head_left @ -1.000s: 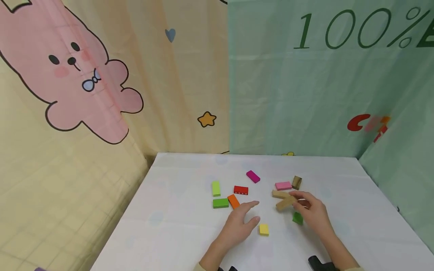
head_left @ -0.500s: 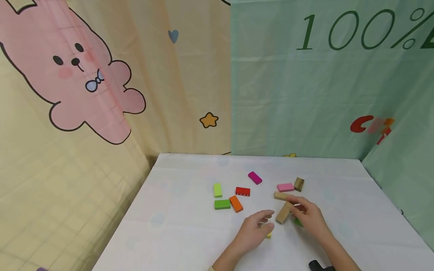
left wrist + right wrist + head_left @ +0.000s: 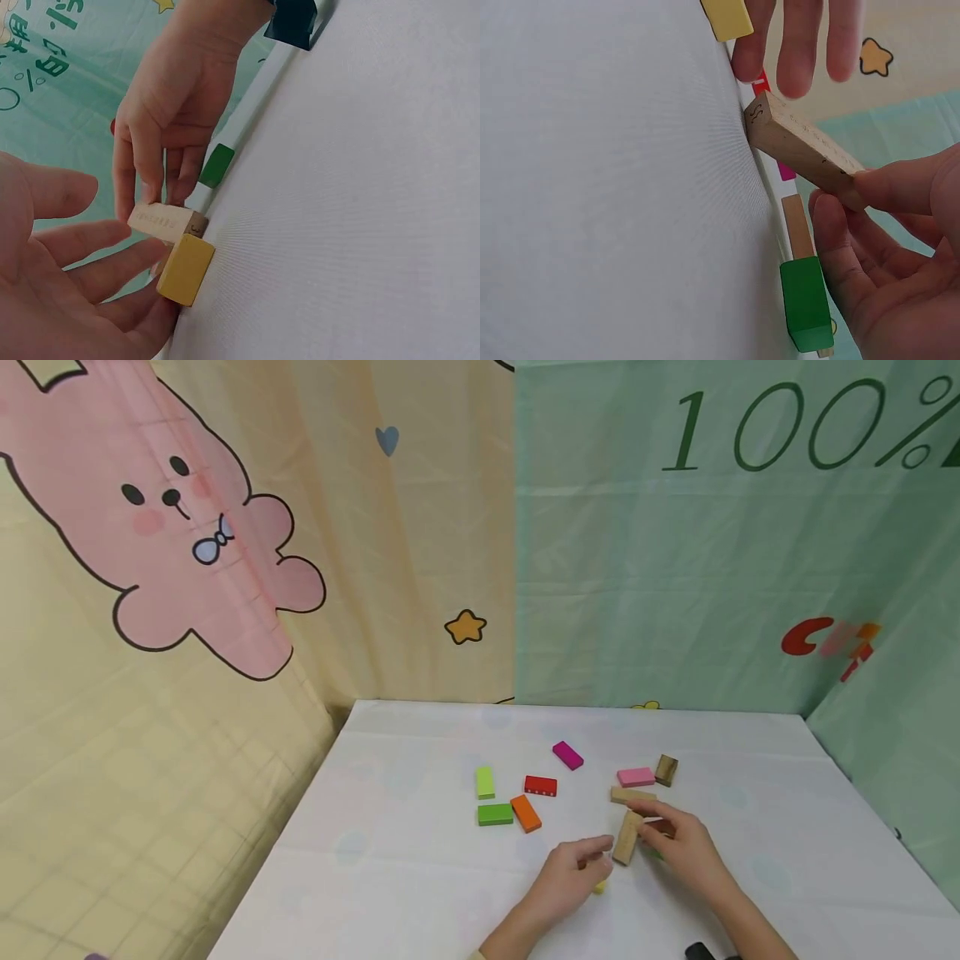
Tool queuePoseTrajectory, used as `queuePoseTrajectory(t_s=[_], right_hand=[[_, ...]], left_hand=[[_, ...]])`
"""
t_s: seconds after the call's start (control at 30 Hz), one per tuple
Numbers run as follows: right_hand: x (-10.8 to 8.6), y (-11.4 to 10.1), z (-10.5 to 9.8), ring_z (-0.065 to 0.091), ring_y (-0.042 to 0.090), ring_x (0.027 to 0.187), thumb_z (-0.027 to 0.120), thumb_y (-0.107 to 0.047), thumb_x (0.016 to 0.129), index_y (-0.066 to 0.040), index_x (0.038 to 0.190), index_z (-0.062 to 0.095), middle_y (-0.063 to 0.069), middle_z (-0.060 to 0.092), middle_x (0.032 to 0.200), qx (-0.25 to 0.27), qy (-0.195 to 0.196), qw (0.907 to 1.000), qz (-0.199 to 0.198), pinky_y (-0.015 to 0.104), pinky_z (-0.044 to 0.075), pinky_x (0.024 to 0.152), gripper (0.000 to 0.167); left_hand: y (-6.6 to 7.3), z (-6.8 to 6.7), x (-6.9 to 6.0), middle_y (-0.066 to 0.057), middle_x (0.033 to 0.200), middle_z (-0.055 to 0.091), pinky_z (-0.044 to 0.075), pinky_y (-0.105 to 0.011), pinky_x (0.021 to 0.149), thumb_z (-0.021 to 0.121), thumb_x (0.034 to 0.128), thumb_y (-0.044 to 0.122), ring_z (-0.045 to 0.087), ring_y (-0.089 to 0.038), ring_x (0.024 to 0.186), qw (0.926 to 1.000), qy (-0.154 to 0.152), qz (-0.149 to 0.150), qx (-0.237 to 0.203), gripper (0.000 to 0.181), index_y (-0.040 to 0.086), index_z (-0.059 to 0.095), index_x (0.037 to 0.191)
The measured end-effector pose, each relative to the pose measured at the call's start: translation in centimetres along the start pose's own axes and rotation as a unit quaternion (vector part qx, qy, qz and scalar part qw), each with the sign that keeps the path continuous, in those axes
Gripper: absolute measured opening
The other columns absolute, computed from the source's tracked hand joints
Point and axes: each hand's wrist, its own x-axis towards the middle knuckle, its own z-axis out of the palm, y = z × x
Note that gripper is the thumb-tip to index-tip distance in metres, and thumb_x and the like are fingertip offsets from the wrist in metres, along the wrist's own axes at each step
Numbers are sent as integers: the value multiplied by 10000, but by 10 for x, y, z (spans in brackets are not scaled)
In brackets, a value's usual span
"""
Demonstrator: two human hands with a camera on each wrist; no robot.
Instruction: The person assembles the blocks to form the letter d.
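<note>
I see the right hand [image 3: 681, 843] pinching a wooden block [image 3: 627, 839], its print [image 3: 156, 217] illegible, nearer the table's [image 3: 390, 877] right edge than left. The left hand [image 3: 567, 878], fingers extended, holds nothing; the curtain [image 3: 637, 568] reads "100%".

Head view bright, shadows soft; wrist views dimmer, tabletop [image 3: 360, 187] greyish, faintly rippled.

Left hand [image 3: 573, 875] loosely extended, right hand [image 3: 682, 845] pinching

Three green blocks [image 3: 495, 815], three wood-toned blocks [image 3: 626, 841], one pink block [image 3: 635, 777], one magenta [image 3: 567, 756], one red [image 3: 540, 786], one orange [image 3: 526, 814], one yellow [image 3: 185, 271]
</note>
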Motion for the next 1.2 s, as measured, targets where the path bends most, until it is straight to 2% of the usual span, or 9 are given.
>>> queuePoseTrajectory(t_s=[0.13, 0.3, 0.43, 0.63, 0.7, 0.8, 0.93, 1.2], right_hand=[[0, 1, 1, 685, 283, 1022, 688, -13, 937, -106, 1351, 636, 162, 635, 1306, 40, -138, 9998, -129, 274, 563, 771, 428], [1, -1, 4, 664, 281, 1075, 751, -8, 880, -167, 1423, 580, 134, 591, 1374, -15, -565, 9983, -141, 329, 567, 825, 591], [0, -4, 9, 637, 227, 1057, 848, -66, 798, -175, 1442, 557, 80, 592, 1363, -581, -700, 9952, -360, 356, 562, 855, 715], [-3, -7, 16, 585, 154, 998, 902, -137, 737, -166, 1435, 564, 16, 592, 1356, -1419, -693, 9864, -462, 287, 548, 804, 777], [-2, -8, 17, 572, 136, 956, 897, -136, 745, -163, 1427, 572, 5, 602, 1312, -1585, -670, 9840, -467, 260, 535, 764, 756], [-1, -8, 17, 549, 120, 873, 882, -131, 768, -163, 1405, 593, -22, 615, 1153, -1721, -625, 9819, -479, 240, 510, 703, 700], [-2, -8, 17, 554, 95, 807, 860, -144, 801, -161, 1387, 616, -53, 617, 1010, -1621, -589, 9841, -419, 231, 504, 672, 635], [-8, -8, 16, 609, 75, 795, 845, -165, 819, -43, 1337, 646, -40, 683, 977, -1195, -448, 9911, -378, 243, 529, 682, 569]], left_hand=[[-2, 4, 1, 136, 1268, 655, 486, -236, 807, 624, 995, 258, 537, -39, 932, 9999, 5, -88, 73, 383, 146, 653, 1361], [-2, 5, 1, 124, 1217, 668, 502, -253, 838, 640, 987, 265, 556, -48, 945, 9996, 168, -244, 28, 393, 159, 649, 1366], [-2, 5, 2, 92, 1146, 691, 517, -258, 858, 649, 983, 237, 582, -48, 966, 9991, 271, -276, -169, 388, 148, 651, 1361], [-5, 5, 4, 127, 1225, 681, 507, -230, 855, 640, 988, 244, 578, -21, 985, 9994, 215, -192, -182, 357, 157, 678, 1332], [-7, 5, 5, 139, 1263, 661, 503, -238, 886, 634, 991, 251, 580, -16, 1027, 9997, 202, -81, -83, 358, 167, 676, 1337], [-10, 5, 6, 156, 1331, 617, 490, -269, 957, 611, 1005, 277, 567, -16, 1157, 9998, 156, 108, 86, 377, 191, 649, 1370], [-12, 5, 9, 158, 1428, 543, 453, -319, 1032, 581, 1017, 308, 486, -49, 1317, 9987, 33, 344, 387, 416, 195, 604, 1417], [-13, 8, 8, 127, 1521, 447, 387, -351, 1100, 592, 1009, 264, 432, -115, 1367, 9904, -173, 835, 1088, 451, 110, 566, 1433]])
